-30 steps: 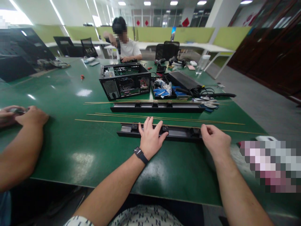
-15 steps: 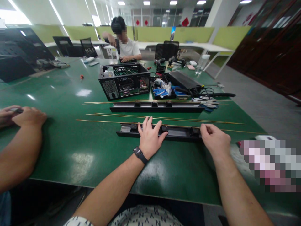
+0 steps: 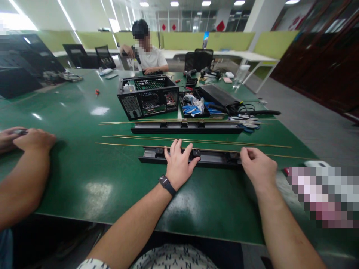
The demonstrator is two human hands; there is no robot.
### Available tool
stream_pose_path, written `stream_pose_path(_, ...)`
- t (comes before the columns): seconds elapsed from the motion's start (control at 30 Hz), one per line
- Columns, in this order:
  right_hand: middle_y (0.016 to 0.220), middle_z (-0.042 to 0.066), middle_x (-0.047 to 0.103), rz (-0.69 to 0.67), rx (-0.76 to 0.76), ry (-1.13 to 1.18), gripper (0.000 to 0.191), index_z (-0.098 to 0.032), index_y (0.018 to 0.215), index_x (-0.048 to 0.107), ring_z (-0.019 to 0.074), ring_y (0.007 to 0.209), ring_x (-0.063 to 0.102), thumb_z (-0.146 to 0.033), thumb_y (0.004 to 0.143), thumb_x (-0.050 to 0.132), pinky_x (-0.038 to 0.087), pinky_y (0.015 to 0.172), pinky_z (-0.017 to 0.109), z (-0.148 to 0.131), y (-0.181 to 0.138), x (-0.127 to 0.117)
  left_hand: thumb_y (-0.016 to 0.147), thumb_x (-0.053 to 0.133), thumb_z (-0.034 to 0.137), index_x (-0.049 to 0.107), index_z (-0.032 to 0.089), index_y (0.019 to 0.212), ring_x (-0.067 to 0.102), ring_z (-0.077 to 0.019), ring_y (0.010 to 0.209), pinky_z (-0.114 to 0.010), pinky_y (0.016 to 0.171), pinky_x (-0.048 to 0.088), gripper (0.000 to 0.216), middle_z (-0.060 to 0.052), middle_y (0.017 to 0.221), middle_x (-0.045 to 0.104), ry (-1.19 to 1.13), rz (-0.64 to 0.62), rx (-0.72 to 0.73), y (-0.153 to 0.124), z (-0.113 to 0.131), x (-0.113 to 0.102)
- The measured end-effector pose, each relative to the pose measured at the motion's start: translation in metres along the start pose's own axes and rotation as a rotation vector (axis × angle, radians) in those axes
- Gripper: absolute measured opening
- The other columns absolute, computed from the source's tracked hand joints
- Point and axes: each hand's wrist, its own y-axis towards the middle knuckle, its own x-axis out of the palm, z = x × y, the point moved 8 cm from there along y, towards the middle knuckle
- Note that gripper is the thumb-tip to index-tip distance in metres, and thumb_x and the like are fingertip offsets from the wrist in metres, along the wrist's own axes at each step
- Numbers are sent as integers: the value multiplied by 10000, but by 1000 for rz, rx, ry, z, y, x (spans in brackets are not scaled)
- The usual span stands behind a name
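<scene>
A long black rail point(image 3: 214, 157) with a bright metal channel and several small black blocks lies in front of me. My left hand point(image 3: 179, 162) rests over its middle with fingers spread, between two of the blocks. A thin brass-coloured rod point(image 3: 120, 144) runs along the rail's far side and passes through or behind the blocks; I cannot tell which. My right hand point(image 3: 258, 164) is closed in a pinch on this rod at the rail's right end. Two similar rods point(image 3: 260, 144) lie just beyond, and a second rail point(image 3: 185, 130) with more rods lies behind them.
An open black computer case point(image 3: 148, 97) stands behind the rails, beside a tray of blue-and-white gloves point(image 3: 194, 105). Cables point(image 3: 246, 109) lie to its right. A co-worker's hands point(image 3: 33, 139) are at left; another person point(image 3: 151, 56) works across the green table point(image 3: 84, 172).
My right hand has shifted slightly right, and the rod has slid right with it, its left end now nearer the rail. My left hand has stayed put. The person opposite has lowered their tool.
</scene>
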Motion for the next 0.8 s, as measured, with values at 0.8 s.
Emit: stream_pose_path(0.8,789,61,774,-30,-87,43,393,-250,909,824,264,818,719,-560,920,582,462,752,360,-7,-2,4,1016,678,532,654,291,1491,373,-383,1619,-765,1271,296,533,-208,1673,498,9,-4,-6,1,0,1)
